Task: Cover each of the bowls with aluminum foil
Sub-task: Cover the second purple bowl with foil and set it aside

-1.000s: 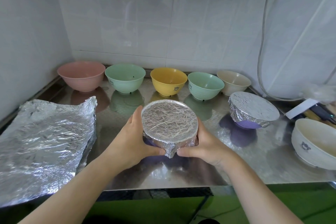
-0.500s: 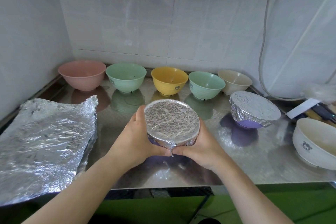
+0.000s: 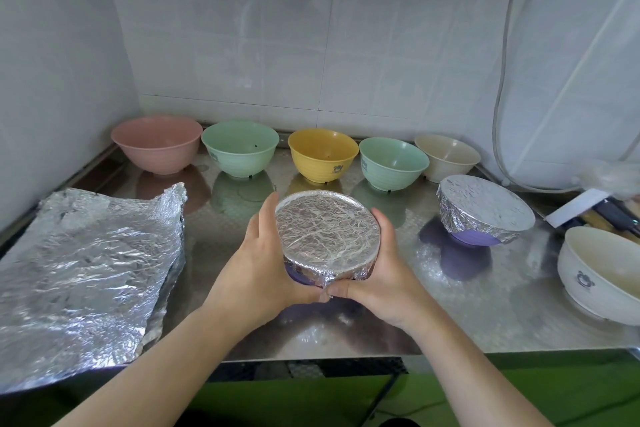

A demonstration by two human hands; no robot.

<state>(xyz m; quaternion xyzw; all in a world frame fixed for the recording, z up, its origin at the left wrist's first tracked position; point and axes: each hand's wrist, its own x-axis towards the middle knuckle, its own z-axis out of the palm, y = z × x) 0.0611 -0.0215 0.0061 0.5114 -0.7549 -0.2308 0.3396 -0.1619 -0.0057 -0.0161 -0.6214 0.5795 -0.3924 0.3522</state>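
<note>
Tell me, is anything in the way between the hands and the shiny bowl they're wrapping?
No. The left hand and right hand already grip the foil-covered purple bowl from both sides, thumbs pressing the foil at its near edge. Nothing sits between them.

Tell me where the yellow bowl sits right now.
In the head view, the yellow bowl stands mid-row at the back of the steel counter, uncovered, between two green bowls.
</note>
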